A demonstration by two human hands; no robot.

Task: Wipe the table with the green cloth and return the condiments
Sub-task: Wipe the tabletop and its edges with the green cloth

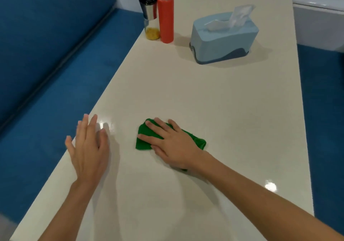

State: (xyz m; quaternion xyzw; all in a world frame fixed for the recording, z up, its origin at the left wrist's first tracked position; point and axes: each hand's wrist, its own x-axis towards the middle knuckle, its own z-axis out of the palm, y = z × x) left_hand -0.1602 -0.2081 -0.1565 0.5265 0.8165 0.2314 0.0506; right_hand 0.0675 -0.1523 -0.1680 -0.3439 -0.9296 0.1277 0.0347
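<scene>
My right hand (175, 145) lay flat on the crumpled green fabric cloth (144, 141), fingers straight and spread, pressing it down rather than clutching it. The cloth sat in the lower middle of the frame, on the glossy cream table (223, 110). My left hand (89, 147) was flat too, fingers extended at the table's left edge, holding nothing; I could not tell whether the palm touched the surface.

I judged the cloth soft, light and limp, apt to bunch or slip on so smooth a top. A broad palm over its middle suited wiping, and a pinch at a folded edge would do for lifting it.

The condiments stood together at the upper middle, near the table's left edge: a tall red plastic squeeze bottle (165, 19) with a white nozzle, and just beside it a glass shaker (150, 17) with a steel top and yellow contents. The bottle looked squashy, best taken round its body. The shaker looked hard, slick and breakable. To their right stood a pale blue plastic tissue box (223, 37).

I could read no brand, label or writing anywhere.
</scene>
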